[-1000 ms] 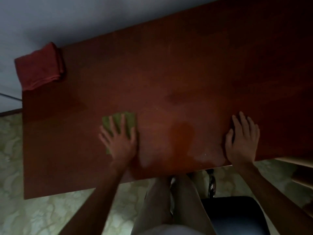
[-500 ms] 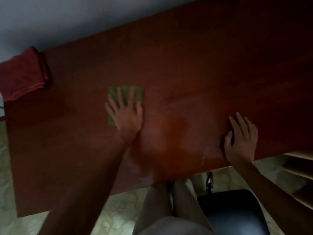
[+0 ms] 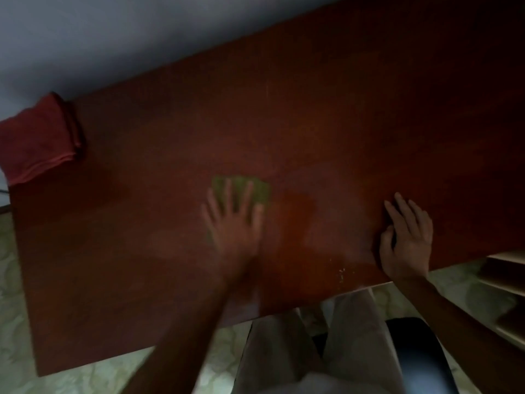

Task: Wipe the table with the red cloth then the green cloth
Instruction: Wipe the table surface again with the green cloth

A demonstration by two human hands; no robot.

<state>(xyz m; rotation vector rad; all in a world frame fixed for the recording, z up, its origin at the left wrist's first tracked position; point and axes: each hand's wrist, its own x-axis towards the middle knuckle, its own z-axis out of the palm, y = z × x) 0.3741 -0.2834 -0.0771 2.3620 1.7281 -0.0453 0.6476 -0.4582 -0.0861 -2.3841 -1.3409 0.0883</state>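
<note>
The green cloth (image 3: 260, 190) lies flat on the dark red-brown table (image 3: 355, 123), near its middle. My left hand (image 3: 233, 223) presses down on the cloth with fingers spread; it is motion-blurred and covers most of the cloth. My right hand (image 3: 406, 240) rests flat on the table near the front edge, holding nothing. The red cloth (image 3: 34, 137) sits folded at the table's far left corner, partly over the edge, well apart from both hands.
A grey wall runs behind the table's far edge. A dark chair seat (image 3: 420, 354) stands at the lower right by my legs. Pale shelves (image 3: 502, 277) show under the table's right end. Small crumbs (image 3: 341, 273) lie near the front edge. Patterned floor lies below.
My left hand has slid the green cloth to the right and toward the front edge, after first pushing it away from me. My right hand has stayed planted on the table.
</note>
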